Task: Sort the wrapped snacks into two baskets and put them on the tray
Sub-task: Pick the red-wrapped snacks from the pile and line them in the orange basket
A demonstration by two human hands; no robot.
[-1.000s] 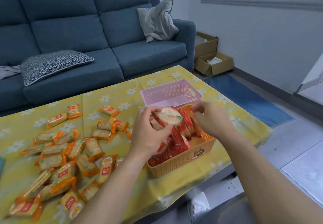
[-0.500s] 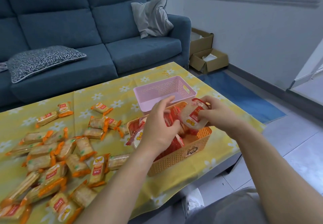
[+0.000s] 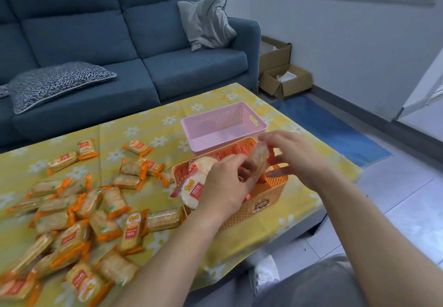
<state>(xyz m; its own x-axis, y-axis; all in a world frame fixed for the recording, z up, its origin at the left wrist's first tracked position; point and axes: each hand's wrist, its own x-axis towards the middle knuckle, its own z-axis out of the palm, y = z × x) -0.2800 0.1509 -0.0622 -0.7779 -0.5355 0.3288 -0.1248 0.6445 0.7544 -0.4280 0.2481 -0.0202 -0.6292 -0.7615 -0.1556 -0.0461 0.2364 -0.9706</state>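
Together, left hand [image 3: 225, 186] and right hand [image 3: 294, 158] fingers grasp a red-wrapped snack [image 3: 260, 160] over the orange basket [image 3: 263, 201] (pink basket [image 3: 239, 117] just behind).

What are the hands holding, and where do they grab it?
A red-wrapped round cracker above the orange basket: left hand pinches its left side, right hand its right side.

Left hand [image 3: 225, 186], right hand [image 3: 299, 160], both gripping one snack [image 3: 259, 160], orange basket [image 3: 263, 202] beneath
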